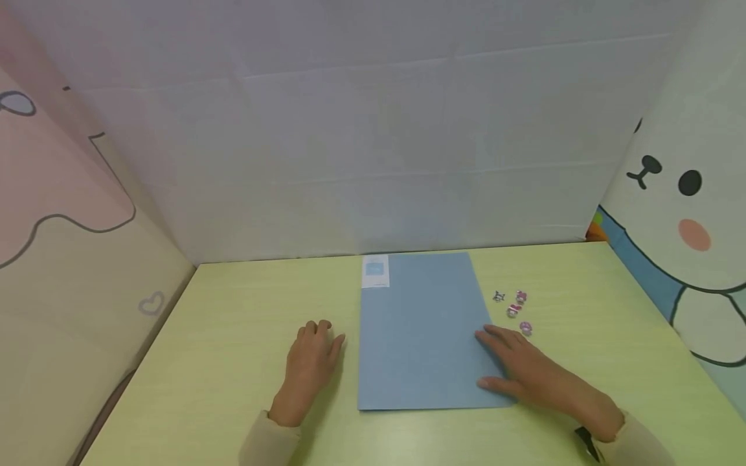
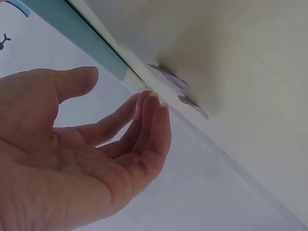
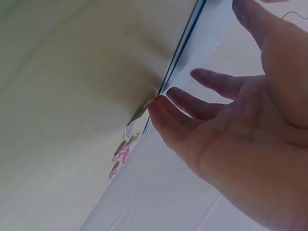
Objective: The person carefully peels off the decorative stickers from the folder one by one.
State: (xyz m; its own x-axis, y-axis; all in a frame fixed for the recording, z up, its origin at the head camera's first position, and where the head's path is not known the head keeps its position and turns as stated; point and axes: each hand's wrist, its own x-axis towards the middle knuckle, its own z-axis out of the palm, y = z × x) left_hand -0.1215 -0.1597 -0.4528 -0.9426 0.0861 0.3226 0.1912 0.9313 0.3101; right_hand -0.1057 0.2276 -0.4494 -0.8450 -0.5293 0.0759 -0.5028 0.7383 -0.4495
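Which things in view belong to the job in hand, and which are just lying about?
Likely in the job:
blue sheet, right hand at its right edge
four small figures to its right
two thin pieces near the left hand

Just there:
table
white wall
bear print
dark item by the right sleeve, unclear what

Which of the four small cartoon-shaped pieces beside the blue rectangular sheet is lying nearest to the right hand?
The pinkish-purple piece lowest in the head view, just beyond the right hand; the other three pieces lie farther away.
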